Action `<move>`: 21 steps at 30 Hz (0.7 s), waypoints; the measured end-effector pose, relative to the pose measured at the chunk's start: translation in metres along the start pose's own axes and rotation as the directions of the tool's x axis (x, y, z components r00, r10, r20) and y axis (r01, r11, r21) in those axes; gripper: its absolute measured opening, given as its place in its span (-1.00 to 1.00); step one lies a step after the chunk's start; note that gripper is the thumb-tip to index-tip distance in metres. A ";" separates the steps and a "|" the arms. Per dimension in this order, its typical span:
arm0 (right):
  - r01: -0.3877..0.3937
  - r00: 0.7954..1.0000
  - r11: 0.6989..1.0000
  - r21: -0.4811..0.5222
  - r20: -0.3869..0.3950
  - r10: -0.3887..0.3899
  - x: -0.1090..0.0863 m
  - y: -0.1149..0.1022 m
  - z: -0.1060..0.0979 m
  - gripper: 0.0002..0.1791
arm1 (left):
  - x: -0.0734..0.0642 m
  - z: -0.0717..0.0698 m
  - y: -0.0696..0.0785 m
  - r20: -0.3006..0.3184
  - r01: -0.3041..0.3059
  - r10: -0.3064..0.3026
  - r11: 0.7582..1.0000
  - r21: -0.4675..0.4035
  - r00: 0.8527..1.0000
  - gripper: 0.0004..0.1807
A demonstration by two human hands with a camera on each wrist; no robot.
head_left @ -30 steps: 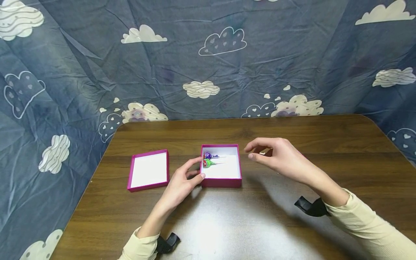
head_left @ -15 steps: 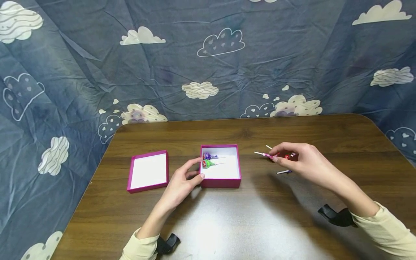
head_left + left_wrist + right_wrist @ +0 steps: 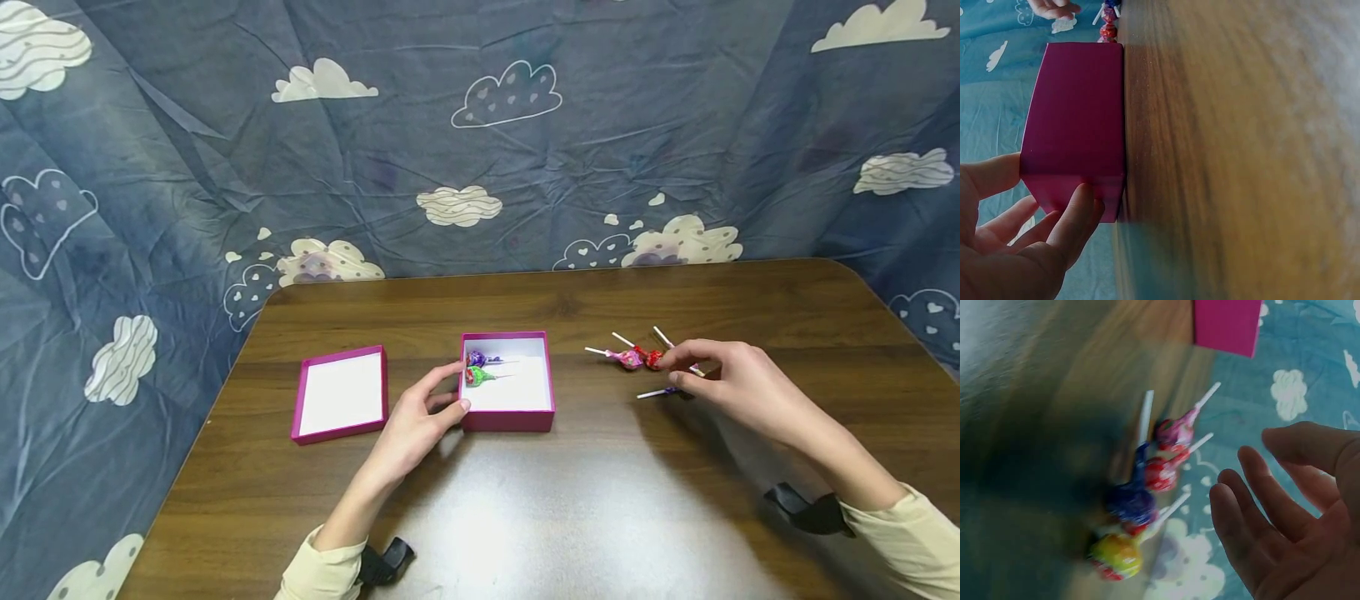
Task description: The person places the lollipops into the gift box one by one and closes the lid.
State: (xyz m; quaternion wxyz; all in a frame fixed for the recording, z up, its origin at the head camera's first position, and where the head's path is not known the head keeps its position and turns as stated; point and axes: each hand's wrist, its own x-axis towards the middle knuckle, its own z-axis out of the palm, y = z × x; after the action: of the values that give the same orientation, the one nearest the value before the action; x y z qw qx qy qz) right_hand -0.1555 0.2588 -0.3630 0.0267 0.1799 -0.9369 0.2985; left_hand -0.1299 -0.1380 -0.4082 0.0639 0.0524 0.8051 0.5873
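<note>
My left hand (image 3: 412,429) touches the left side of an open magenta box (image 3: 508,422) with its fingers and thumb. Inside the box lie a purple-wrapped lollipop (image 3: 477,359) and a green-wrapped lollipop (image 3: 477,377), sticks pointing right. My right hand (image 3: 738,383) hovers with loosely bent fingers over several lollipops to the box's right and holds nothing. Among these are a pink lollipop (image 3: 630,359), a red lollipop (image 3: 1161,475), a dark blue lollipop (image 3: 1130,501) and a yellow lollipop (image 3: 1116,555). In the head view the right hand partly covers this group.
The box's magenta lid (image 3: 341,432) lies left of the box, its white inside facing up. All stands on a brown wooden table (image 3: 570,500). Behind the table hangs a blue cloth (image 3: 405,150) printed with clouds.
My right hand has moved rightward from beside the box to above the loose lollipops, uncovering some of them. The left hand has stayed at the box, which has not moved.
</note>
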 end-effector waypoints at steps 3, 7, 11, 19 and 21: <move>0.003 1.000 0.999 -0.036 -0.009 -0.004 -0.004 0.010 0.002 -0.81 | 0.000 0.000 0.000 0.002 0.000 0.000 1.000 0.004 1.000 -0.43; 0.041 0.999 0.993 -0.114 -0.032 -0.045 -0.009 0.023 0.007 -0.75 | 0.000 0.000 0.000 0.004 -0.001 0.001 1.000 -0.005 1.000 -0.43; 0.075 0.997 0.981 -0.178 -0.020 -0.080 -0.014 0.031 0.010 -0.70 | 0.000 0.000 0.000 0.001 -0.001 0.001 1.000 -0.020 1.000 -0.43; 0.061 0.996 0.987 -0.150 0.077 -0.049 -0.016 0.034 0.012 -0.72 | -0.006 0.002 0.015 -0.010 0.010 -0.010 1.000 -0.026 1.000 -0.43; 0.052 0.995 0.989 -0.138 0.094 -0.039 -0.016 0.034 0.013 -0.73 | -0.009 0.001 0.022 -0.009 -0.001 0.001 1.000 -0.019 1.000 -0.45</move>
State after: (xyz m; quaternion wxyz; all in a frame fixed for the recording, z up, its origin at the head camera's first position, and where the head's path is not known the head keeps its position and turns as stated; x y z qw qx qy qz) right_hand -0.1516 0.2821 -0.3944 0.0034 0.2125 -0.9515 0.2225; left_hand -0.1203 -0.1314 -0.3871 0.0605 0.0493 0.7997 0.5953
